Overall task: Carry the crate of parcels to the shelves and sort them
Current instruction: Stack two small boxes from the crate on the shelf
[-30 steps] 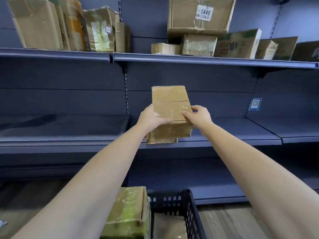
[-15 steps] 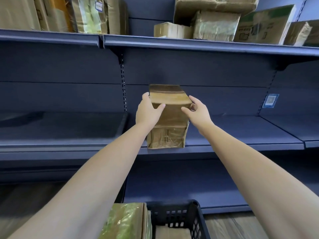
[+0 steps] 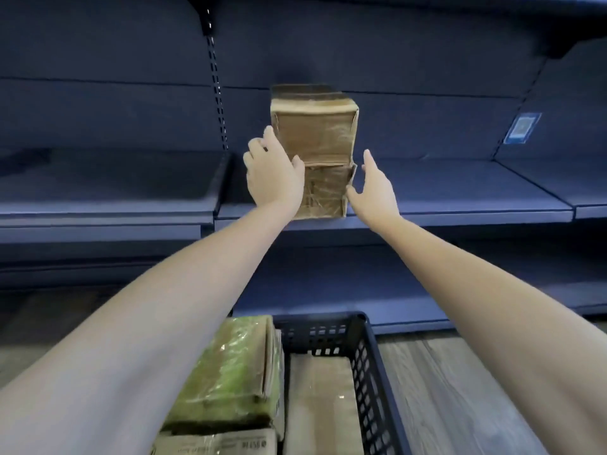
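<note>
A tall brown taped parcel [image 3: 315,139] stands upright on the middle blue shelf [image 3: 460,208], near its front edge. My left hand [image 3: 272,175] lies against the parcel's left side, thumb on its front face, fingers straight. My right hand [image 3: 374,188] is just off the parcel's right side with fingers spread; only the thumb tip is near its lower corner. Below, the dark plastic crate [image 3: 368,372] holds a green-wrapped parcel [image 3: 233,372] and other brown parcels [image 3: 318,405].
The shelf bay to the left [image 3: 108,205] and the one to the right [image 3: 588,198] show bare boards. A small blue label [image 3: 522,128] is stuck on the back panel. A slotted upright [image 3: 216,93] divides the bays. Wood-look floor [image 3: 460,389] lies right of the crate.
The parcel went from being gripped and tilted in both hands to standing on the shelf. My right hand has let go and my left has loosened. The view tipped downward.
</note>
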